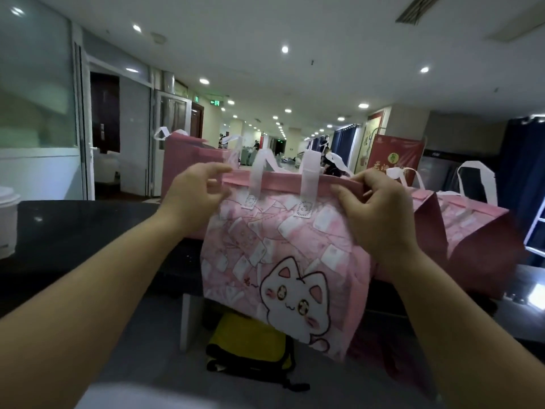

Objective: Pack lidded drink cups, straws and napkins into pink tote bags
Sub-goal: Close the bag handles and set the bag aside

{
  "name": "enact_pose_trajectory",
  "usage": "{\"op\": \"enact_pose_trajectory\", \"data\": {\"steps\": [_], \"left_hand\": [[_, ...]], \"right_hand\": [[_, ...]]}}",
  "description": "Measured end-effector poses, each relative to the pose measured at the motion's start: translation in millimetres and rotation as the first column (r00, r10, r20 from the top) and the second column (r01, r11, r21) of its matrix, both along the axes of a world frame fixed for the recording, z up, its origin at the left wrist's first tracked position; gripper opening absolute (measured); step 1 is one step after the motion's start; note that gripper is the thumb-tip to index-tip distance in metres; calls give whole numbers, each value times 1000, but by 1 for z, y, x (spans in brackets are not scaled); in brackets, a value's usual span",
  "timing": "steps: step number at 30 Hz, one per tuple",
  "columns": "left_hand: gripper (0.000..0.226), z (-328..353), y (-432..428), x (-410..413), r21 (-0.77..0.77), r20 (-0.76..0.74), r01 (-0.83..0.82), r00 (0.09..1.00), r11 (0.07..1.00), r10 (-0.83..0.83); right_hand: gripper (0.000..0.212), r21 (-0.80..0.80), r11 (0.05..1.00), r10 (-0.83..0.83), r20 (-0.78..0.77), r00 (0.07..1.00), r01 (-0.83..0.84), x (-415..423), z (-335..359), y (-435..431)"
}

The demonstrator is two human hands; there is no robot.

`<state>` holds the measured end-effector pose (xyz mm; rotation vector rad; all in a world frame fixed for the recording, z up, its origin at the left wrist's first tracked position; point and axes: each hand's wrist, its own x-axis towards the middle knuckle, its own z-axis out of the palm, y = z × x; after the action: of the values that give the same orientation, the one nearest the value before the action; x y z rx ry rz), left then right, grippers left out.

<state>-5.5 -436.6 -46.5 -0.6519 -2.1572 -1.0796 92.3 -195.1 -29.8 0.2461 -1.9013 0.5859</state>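
Observation:
A pink tote bag [283, 255] with a white cartoon cat and white handles hangs flat in front of me, held up above the floor. My left hand [191, 199] pinches its top rim at the left corner. My right hand [374, 214] grips the rim at the right corner. A white lidded cup [7, 219] stands on the black table [73, 225] at the far left edge of view. No straws or napkins show.
Two more pink tote bags stand on the table: one behind at the left [191, 160], one at the right [472, 225]. A yellow and black bag [250, 343] lies on the floor under the table. A long hallway runs behind.

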Motion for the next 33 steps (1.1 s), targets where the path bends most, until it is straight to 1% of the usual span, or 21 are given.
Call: {"op": "enact_pose_trajectory", "data": {"steps": [2, 3, 5, 6, 8, 10, 12, 14, 15, 16, 17, 21, 22, 24, 26, 29, 33], "left_hand": [[36, -10, 7, 2, -98, 25, -3, 1000, 995, 5], [32, -15, 9, 3, -144, 47, 21, 999, 989, -14], [27, -25, 15, 6, -180, 119, 117, 988, 977, -97], [28, -30, 18, 8, -177, 162, 172, 976, 969, -144], [41, -37, 22, 12, -135, 244, 267, 942, 954, -229], [53, -43, 21, 14, -47, 305, 350, 897, 936, -320], [62, -51, 17, 12, 44, 373, 429, 831, 902, -414], [73, -59, 14, 9, 104, 448, 495, 751, 862, -485], [77, -62, 13, 8, 122, 467, 508, 729, 853, -501], [78, -64, 12, 5, 125, 471, 500, 730, 857, -495], [77, -64, 11, 3, 113, 460, 479, 751, 870, -474], [65, -61, 10, -7, -14, 367, 353, 872, 936, -323], [59, -59, 12, -9, -20, 340, 319, 894, 948, -293], [39, -58, 17, -16, -7, 270, 264, 929, 965, -252], [27, -58, 22, -23, 10, 223, 215, 952, 977, -212], [15, -58, 29, -40, -6, 192, 112, 975, 994, -109], [9, -56, 39, -64, -44, 184, -8, 983, 999, 16]], "right_hand": [[19, 12, 999, -47, -29, 998, 47, -9, -8, 0], [22, 11, 997, -79, -47, 996, 79, -12, -11, -1], [24, 9, 991, -131, -67, 989, 132, -17, -18, -5], [24, 23, 989, -146, -72, 987, 148, -18, -20, -10], [18, 65, 986, -146, -79, 986, 151, -18, -24, -21], [9, 91, 987, -122, -102, 987, 131, -19, -26, -31], [15, 123, 985, -110, -109, 988, 123, -23, -26, -40], [12, 168, 977, -119, -85, 989, 132, -28, -25, -47], [13, 186, 973, -123, -72, 990, 135, -31, -24, -49], [14, 194, 973, -117, -57, 991, 126, -35, -24, -50], [14, 196, 974, -107, -36, 994, 112, -38, -23, -51], [19, 199, 977, -93, 47, 995, 82, -52, -20, -51], [21, 198, 977, -91, 69, 993, 76, -55, -19, -51], [26, 191, 980, -79, 129, 988, 53, -64, -17, -50], [31, 187, 982, -65, 183, 981, 30, -75, -15, -48], [36, 170, 985, -55, 271, 961, 9, -93, -10, -44], [38, 134, 991, -41, 346, 937, -6, -118, -5, -42]]}}
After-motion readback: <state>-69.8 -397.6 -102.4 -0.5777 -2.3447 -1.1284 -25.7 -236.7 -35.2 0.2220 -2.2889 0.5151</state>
